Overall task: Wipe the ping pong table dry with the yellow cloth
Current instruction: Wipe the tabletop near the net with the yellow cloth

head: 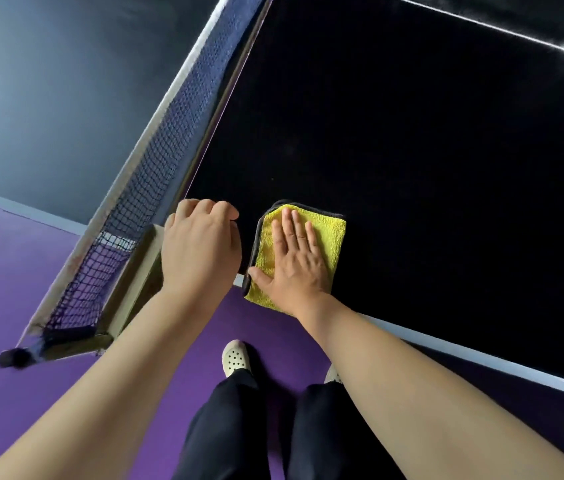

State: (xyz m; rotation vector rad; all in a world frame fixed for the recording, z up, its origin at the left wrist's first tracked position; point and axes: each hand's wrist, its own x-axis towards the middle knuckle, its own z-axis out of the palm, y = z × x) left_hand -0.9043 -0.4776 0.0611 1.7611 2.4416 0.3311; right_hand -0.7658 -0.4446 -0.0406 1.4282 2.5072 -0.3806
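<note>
The folded yellow cloth [329, 233] with a grey edge lies on the dark ping pong table [412, 161] at its near side edge, close to the net. My right hand [294, 261] lies flat on the cloth with straight fingers, pressing it onto the table. One corner of the cloth hangs slightly over the white edge line. My left hand [201, 247] rests on the table's corner by the net post, fingers curled down onto the surface with nothing in them.
The net [156, 174] runs diagonally from lower left to the top, clamped on a post [66, 341] that sticks out past the table. Purple floor [31, 271] lies below, with my white shoes [235, 358] and dark trousers beside the table edge.
</note>
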